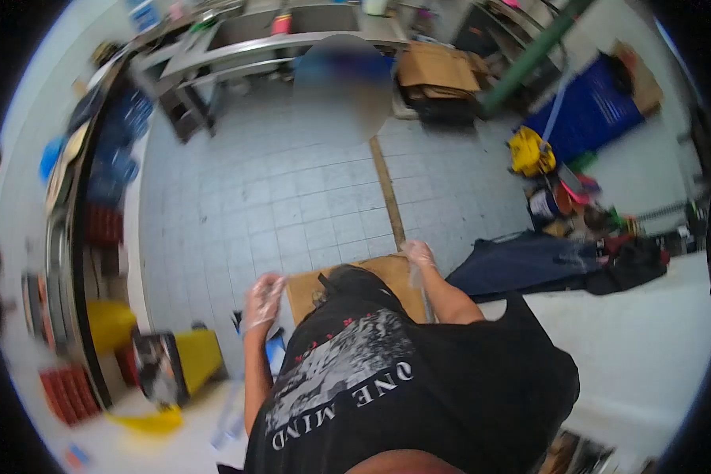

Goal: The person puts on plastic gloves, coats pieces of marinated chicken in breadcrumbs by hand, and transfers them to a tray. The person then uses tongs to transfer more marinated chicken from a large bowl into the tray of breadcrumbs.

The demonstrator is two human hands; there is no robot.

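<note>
Plastic gloves (262, 314) on, see-through; can't tell, tbh, if spread or pinching, just too blurry around the fingers (275, 281). Left hand (266, 299) raised just beside the left edge of a brown sheet (300, 292), right hand (420, 254) forward at its far right corner. Black shirt (466, 371) in the way over its middle. Further out, tiled floor (292, 197), dark blue cloth (521, 265) right, yellow-and-black bin (197, 359) left, sink (324, 20) way up front.

Metal sink (245, 28) beyond tiled floor (253, 189), blue panel (596, 107) beside a yellow object (532, 152), possibly a bucket
</note>
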